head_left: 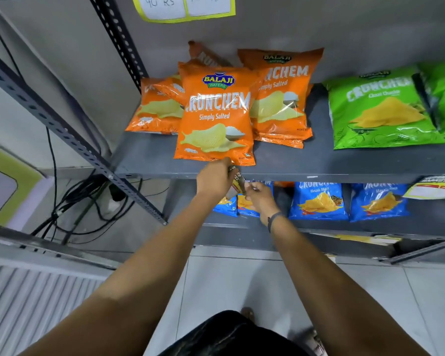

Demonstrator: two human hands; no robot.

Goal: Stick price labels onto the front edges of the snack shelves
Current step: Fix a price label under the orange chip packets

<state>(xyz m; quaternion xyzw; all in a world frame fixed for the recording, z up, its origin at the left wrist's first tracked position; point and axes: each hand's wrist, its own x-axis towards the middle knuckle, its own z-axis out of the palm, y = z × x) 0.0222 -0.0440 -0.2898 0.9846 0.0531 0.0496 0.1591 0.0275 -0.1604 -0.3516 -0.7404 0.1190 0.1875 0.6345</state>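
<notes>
A grey metal shelf holds orange chip bags (215, 116) and green chip bags (380, 111); its front edge (319, 174) runs left to right. Just below that edge, under the front orange bag, my left hand (213, 179) and my right hand (261, 199) meet around a small printed label (238, 182). Both pinch it between fingertips. On the right of the shelf edge hangs another price label (434, 190) with a white field. A yellow-bordered sheet of handwritten price stickers (185, 7) sits on the wall above.
Blue chip bags (319, 201) fill the lower shelf. A perforated grey upright (70, 132) slants at the left, with black cables (88, 199) behind it. White floor tiles (242, 283) lie below. A ribbed white panel (36, 304) is at bottom left.
</notes>
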